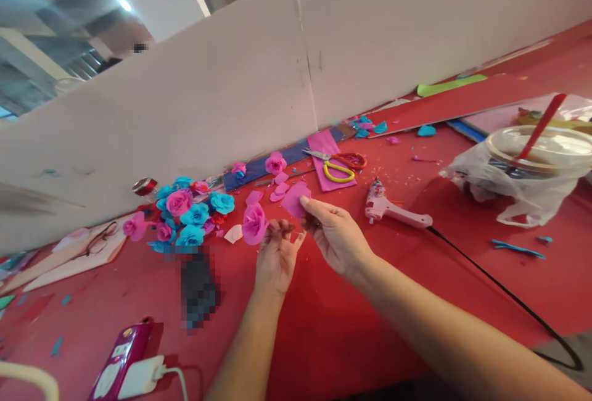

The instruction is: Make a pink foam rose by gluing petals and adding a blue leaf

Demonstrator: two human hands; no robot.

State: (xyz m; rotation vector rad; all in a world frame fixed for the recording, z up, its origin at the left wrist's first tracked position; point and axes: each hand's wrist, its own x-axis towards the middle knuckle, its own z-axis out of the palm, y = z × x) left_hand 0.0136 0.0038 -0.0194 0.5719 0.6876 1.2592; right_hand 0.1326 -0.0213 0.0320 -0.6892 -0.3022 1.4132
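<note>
My left hand (278,259) is closed around the base of a pink paper rose (254,224), whose bloom tilts to the left. Between thumb and fingers, my right hand (340,234) pinches a pink paper petal (296,198), just right of the rose. Loose pink petals (279,192) lie on the red table beyond my hands. A hot glue gun (393,206), pale pink with a black cord, rests on its side to the right. Scissors (339,168) with one yellow and one red handle lie on folded pink paper (326,142).
Blue and pink paper roses (193,214) are bunched at the left. A bagged plastic cup (518,154) with a red straw stands at the right. Nearer are a blurred dark object (200,290) and a purple power strip (121,351) with a white charger. A pale partition (208,92) borders the table's back.
</note>
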